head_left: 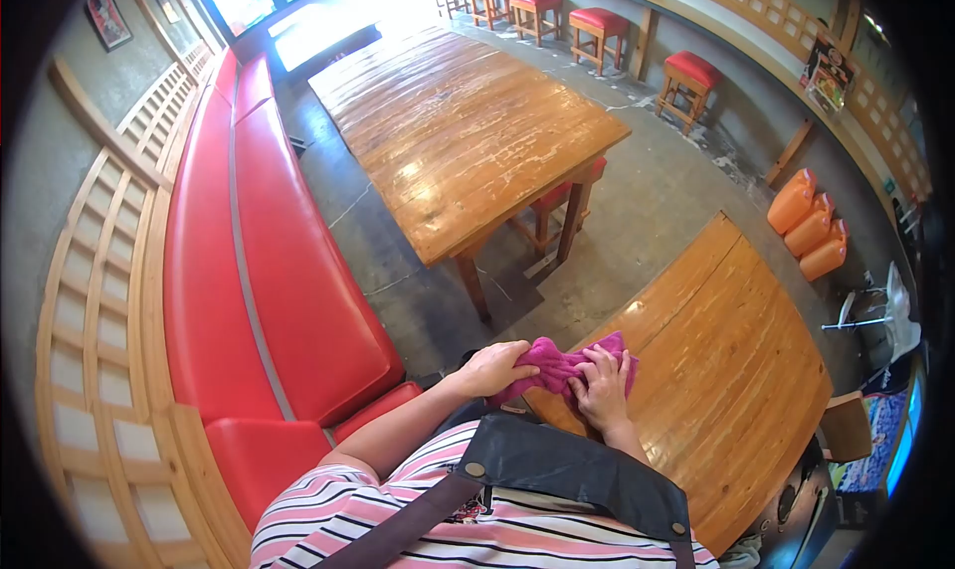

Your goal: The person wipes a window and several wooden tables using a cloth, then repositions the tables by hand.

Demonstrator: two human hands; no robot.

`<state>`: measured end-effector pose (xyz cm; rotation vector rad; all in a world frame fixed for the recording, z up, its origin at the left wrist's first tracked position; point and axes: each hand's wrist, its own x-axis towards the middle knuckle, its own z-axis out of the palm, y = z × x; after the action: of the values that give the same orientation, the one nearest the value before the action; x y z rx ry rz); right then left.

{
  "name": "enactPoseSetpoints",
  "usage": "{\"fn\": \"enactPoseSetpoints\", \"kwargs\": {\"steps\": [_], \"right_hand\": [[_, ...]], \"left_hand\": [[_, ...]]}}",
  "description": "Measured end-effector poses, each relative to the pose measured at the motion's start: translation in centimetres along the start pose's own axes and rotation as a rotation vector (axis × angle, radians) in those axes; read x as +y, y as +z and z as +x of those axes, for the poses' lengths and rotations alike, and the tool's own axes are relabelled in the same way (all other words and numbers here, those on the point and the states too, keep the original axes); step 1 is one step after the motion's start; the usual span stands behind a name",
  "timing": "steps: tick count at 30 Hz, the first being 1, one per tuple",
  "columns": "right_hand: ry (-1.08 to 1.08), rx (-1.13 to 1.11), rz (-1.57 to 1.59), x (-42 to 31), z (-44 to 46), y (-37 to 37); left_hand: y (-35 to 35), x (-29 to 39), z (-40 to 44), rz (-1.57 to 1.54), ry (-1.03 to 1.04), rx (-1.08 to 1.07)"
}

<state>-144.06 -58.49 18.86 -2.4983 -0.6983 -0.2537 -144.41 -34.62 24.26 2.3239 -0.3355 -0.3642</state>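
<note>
A magenta cloth is bunched between my two hands over the near left corner of a wooden table. My left hand grips the cloth's left part, its fingers curled round the edge. On the right side of the cloth, my right hand has its fingers bent over the fabric, and a corner of cloth sticks out beyond them. Both hands are just in front of my dark apron.
A long red bench runs along the left wall. Ahead stands a larger wooden table with a stool beneath it. Red stools line the back wall. Orange containers and an umbrella are at right.
</note>
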Motion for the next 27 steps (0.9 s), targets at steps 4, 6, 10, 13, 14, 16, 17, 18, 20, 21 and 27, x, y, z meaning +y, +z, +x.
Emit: {"fn": "enactPoseSetpoints", "kwargs": {"steps": [4, 6, 10, 13, 14, 16, 17, 18, 20, 21, 27], "right_hand": [[0.084, 0.021, 0.172, -0.6, 5.0, 2.5], [0.245, -0.013, 0.327, -1.1, 7.4, 3.8], [0.459, -0.046, 0.635, -3.3, 12.4, 6.6], [0.473, -0.032, 0.851, -5.8, 16.1, 8.1], [0.451, -0.029, 0.895, -6.6, 17.8, 8.1], [0.446, 0.023, 0.939, -7.0, 21.0, 9.1], [0.444, 0.068, 0.983, -7.1, 22.5, 9.6], [0.473, 0.088, 1.058, -7.1, 24.0, 10.0], [0.518, 0.253, 1.013, -6.1, 26.7, 11.5], [0.566, 0.425, 0.966, -5.1, 27.6, 12.7], [0.907, 0.287, 1.437, -0.2, 31.4, 19.0]], "left_hand": [[-4.5, -3.6, 3.6, -0.013, -0.014, -0.053], [-7.0, -5.7, 5.4, -0.046, 0.032, -0.062], [-13.6, -8.6, 7.7, -0.105, 0.036, -0.114], [-17.9, -10.8, 7.9, -0.182, 0.126, -0.035], [-19.4, -11.5, 8.0, -0.19, 0.173, 0.044], [-21.7, -13.4, 8.7, -0.232, 0.164, 0.231], [-22.5, -14.6, 9.1, -0.279, 0.15, 0.419], [-22.8, -17.0, 9.9, -0.363, -0.018, 0.439], [-22.5, -22.0, 10.9, 0.003, -0.194, 0.735], [-22.9, -23.4, 11.2, -0.06, -0.375, 0.823], [-26.5, -36.4, 14.1, -0.996, -0.292, 0.94]]}}
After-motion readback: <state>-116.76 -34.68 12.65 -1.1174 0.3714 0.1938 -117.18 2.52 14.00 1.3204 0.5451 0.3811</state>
